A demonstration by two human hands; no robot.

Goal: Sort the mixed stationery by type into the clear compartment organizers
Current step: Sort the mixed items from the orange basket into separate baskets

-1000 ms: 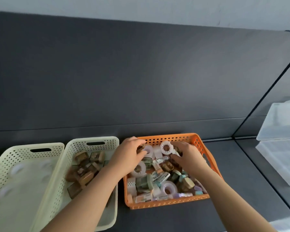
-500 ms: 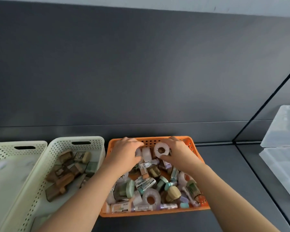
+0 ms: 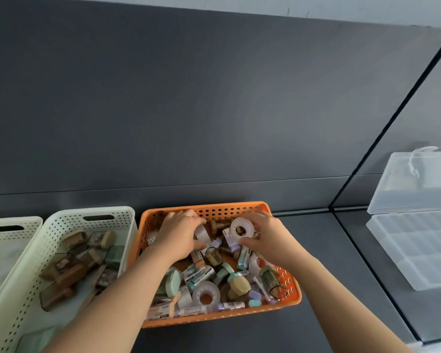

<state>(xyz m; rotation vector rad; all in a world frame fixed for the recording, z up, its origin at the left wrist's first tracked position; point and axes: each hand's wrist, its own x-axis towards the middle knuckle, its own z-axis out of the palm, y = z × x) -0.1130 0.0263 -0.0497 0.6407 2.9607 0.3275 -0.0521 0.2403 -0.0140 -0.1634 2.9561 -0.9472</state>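
A dark grey panel (image 3: 214, 98) backs the dark grey tabletop (image 3: 316, 250), with pale wall (image 3: 367, 6) above it.

Left hand (image 3: 179, 235) curled, seemingly gripping; right hand (image 3: 269, 236) fingers (image 3: 251, 217) pinching.

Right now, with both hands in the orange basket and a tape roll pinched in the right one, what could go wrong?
The right hand pinches the white tape roll by its rim only; that light grip could let it fall into the orange basket. The left hand curls round a pale roll in the crowded pile; lifting may drag neighbours out. The clear organizers sit far right, apart from the basket, so the carry is long.
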